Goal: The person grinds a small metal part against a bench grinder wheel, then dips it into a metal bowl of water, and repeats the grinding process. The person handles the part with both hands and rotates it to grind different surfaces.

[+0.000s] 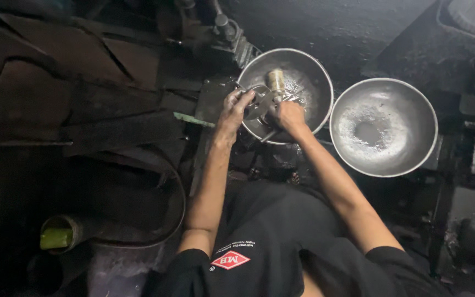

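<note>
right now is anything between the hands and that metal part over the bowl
Nothing visible. The left hand and right hand both already touch the metal part over the near bowl. The second bowl sits off to the right, apart.

Two grey steel bowls (309,60) (383,126), a black shirt (270,242) with a red-white diamond badge (230,260), a green tube (56,237).

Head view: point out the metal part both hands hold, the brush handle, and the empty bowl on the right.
Metal part (259,102), head view, flat middle.
Brush handle (275,80), head view, wooden top.
Empty bowl (383,127), head view, inner bottom.
</note>
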